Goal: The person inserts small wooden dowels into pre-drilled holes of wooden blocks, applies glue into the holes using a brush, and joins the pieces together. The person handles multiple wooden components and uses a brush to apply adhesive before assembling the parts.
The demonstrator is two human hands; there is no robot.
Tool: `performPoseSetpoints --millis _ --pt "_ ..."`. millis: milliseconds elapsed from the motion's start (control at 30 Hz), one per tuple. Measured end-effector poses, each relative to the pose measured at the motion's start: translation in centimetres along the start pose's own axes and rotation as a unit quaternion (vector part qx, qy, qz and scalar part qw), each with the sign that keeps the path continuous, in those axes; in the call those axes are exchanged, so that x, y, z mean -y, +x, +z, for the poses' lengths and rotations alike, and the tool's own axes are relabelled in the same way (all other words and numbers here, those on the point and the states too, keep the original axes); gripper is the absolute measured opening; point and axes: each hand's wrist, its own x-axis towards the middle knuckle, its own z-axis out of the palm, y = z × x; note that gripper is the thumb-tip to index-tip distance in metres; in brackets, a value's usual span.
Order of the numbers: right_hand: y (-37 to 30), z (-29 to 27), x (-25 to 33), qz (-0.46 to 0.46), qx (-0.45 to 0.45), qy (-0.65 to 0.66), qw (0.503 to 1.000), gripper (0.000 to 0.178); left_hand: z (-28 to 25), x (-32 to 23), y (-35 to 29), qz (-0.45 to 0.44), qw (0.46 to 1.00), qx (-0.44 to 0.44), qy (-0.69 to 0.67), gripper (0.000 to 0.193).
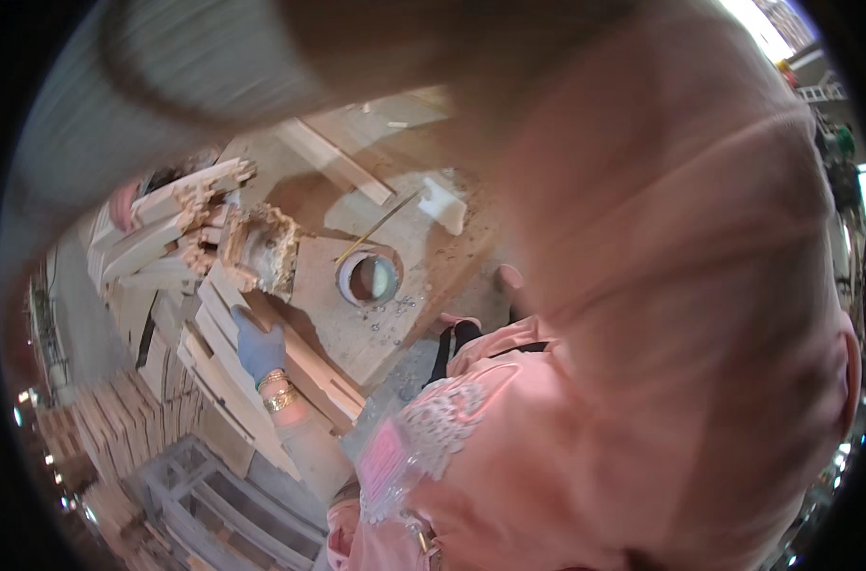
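My left hand [260, 348], in a blue-grey glove with gold bracelets at the wrist, lies on a pale wooden board [222, 335] in a slanted stack. Its thumb stands apart from the fingers, and nothing shows gripped in it. My right arm [661, 171], in a pink sleeve, is raised close to the camera and covers much of the right and top. A large blurred grey shape [214, 67] at the upper left seems to be my right hand; its fingers cannot be made out. Beyond the left hand sits a rough, crusted block-like container [262, 249].
A round white-rimmed pot [344, 282] stands on a wooden board with a thin stick [380, 228] beside it. Small metal bits [387, 322] lie scattered nearby. Long planks [333, 160] lie beyond. Wood stacks [119, 428] and a grey frame [228, 504] are at lower left.
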Motion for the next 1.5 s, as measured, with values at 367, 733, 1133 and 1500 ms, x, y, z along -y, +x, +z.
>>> performPoseSetpoints --millis 367,733,1133,1500 --pt "-17.4 20.8 -5.4 0.278 -0.062 0.233 0.930 0.047 -10.2 -0.4 -11.3 -0.057 0.777 -0.196 -0.595 0.069" --pt "-17.1 25.5 -2.3 0.327 -0.059 0.362 0.871 0.048 -6.9 -4.1 -16.9 -0.170 0.646 -0.268 -0.694 0.049" --pt "-20.5 23.4 -4.4 0.382 -0.083 0.620 0.681 0.026 -2.0 -4.1 -13.2 -0.157 0.561 -0.143 -0.800 0.043" --pt "-22.0 24.6 -4.1 0.354 -0.040 0.695 0.625 0.017 -3.6 -2.8 -9.8 -0.003 0.312 -0.075 -0.947 0.053"
